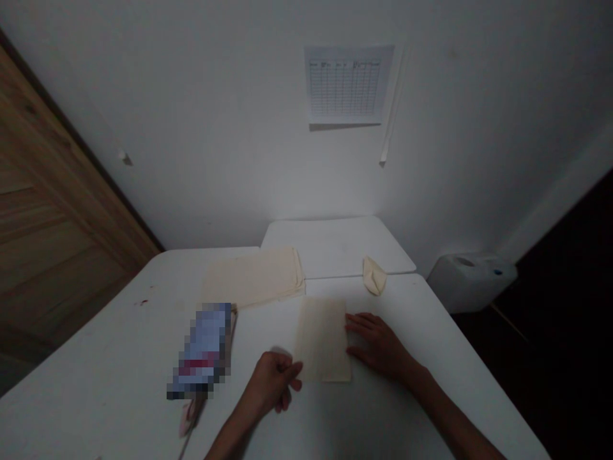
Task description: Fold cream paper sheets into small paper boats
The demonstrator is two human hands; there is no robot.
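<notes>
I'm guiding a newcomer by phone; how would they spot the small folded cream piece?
Find the white table against the wall. Beyond the right hand, near the table's far edge, lies the folded piece. Unlike the flat sheet by that hand, it is small, creased and pointed.

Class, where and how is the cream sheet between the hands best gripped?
Probably pinch the cream sheet by its long left and right edges, coming in low from both sides: it lies flat on the white table, with those edges facing the left hand and right hand.
</notes>
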